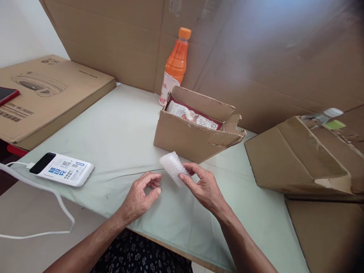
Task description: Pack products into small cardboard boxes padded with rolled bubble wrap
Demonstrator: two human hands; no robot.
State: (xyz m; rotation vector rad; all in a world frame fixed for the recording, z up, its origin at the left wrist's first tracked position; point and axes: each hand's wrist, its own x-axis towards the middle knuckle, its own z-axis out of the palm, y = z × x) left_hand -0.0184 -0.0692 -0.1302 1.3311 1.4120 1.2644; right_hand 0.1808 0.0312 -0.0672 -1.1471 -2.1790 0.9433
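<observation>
My right hand (205,186) pinches a small bundle of white bubble wrap (172,166) between thumb and fingers, just above the pale green table (119,129). My left hand (140,196) hovers a little to the left of it, fingers curled loosely with nothing visible in them and not touching the wrap. Right behind the wrap stands an open cardboard box (191,137) holding a dark red package with white wrapped items (191,113).
An orange drink bottle (176,64) stands behind the box, against cardboard sheets. A white device (61,169) with a cable (59,201) lies at left. A flat printed carton (51,94) with a red phone (7,94) sits far left. Torn cardboard boxes (301,159) crowd the right.
</observation>
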